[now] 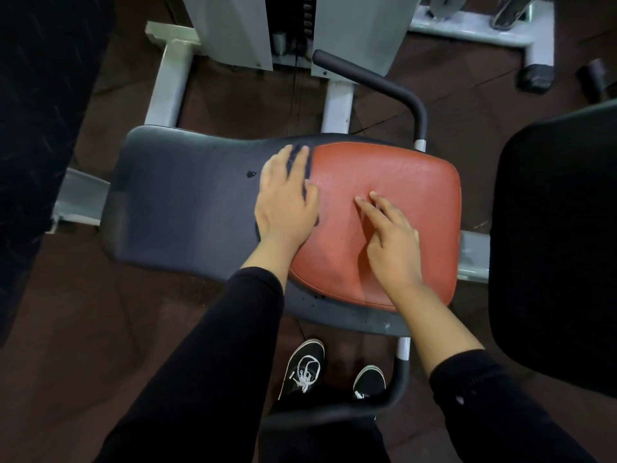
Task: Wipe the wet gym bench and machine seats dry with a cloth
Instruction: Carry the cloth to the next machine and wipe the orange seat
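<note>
Left hand [287, 198] is flat on a dark cloth [309, 168], pressing it down where the red seat pad [394, 195] meets the dark surface [187, 202], fingers fairly straight, so that grip is holding the cloth by pressure. Right hand [390, 242] rests on the red pad with 2 fingers out, holding nothing. I'd wipe in overlapping passes toward the pad's right edge, and catch the droplet [251, 174] left of the hand. No containers visible.

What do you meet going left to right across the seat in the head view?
Dark grey plastic seat base → left hand pressing a dark cloth → red padded seat cushion → right hand → black padded backrest.
</note>
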A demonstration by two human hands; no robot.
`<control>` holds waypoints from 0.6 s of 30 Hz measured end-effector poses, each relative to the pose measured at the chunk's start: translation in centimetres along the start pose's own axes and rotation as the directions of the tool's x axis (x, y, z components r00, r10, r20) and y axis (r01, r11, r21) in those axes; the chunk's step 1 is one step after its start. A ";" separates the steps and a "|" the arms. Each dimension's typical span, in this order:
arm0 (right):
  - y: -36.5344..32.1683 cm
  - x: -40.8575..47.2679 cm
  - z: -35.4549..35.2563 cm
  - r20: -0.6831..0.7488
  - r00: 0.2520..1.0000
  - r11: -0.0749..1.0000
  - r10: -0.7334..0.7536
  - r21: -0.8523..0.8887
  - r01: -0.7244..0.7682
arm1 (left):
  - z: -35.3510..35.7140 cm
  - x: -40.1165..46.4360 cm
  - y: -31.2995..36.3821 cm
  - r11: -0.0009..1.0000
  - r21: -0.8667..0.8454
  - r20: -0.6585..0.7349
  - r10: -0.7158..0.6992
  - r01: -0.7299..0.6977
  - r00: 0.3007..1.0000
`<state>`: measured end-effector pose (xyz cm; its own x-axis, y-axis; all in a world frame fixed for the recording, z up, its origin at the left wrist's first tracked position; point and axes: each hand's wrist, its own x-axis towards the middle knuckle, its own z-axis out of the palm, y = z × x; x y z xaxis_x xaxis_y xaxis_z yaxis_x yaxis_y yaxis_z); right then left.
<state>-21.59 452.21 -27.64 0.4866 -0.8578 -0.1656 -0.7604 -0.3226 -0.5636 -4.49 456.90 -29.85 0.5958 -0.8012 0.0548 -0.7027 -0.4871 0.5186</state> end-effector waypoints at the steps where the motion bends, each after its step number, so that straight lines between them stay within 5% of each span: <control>1: 0.1 0.1 -0.1 0.001 1.000 1.000 -0.006 0.013 0.006 | -0.4 -0.5 -0.3 0.994 -0.065 -0.007 -0.089 0.089 0.996; 5: 0.2 0.1 -0.2 0.022 1.000 1.000 -0.007 0.022 0.007 | -0.9 -5.4 -0.5 0.987 -0.060 -0.012 -0.153 0.152 0.988; 9: 0.4 -0.2 -0.1 0.008 1.000 0.998 -0.006 0.066 0.005 | 0.9 -9.7 1.0 0.942 0.279 0.076 0.173 -0.188 0.982; 15: 0.3 0.2 -0.2 0.007 1.000 0.993 0.030 0.112 -0.030 | 1.3 -4.3 2.3 0.878 0.231 0.191 0.381 -0.418 0.905; 18: 0.6 0.2 -0.1 0.009 1.000 0.994 0.012 0.106 -0.013 | 1.6 -1.3 2.5 0.904 0.226 0.144 0.337 -0.363 0.930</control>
<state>-21.98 451.79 -27.90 0.4812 -0.8580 -0.1799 -0.7170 -0.2671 -0.6439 -7.64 456.18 -29.96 0.2615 -0.9597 0.1028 -0.9392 -0.2285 0.2561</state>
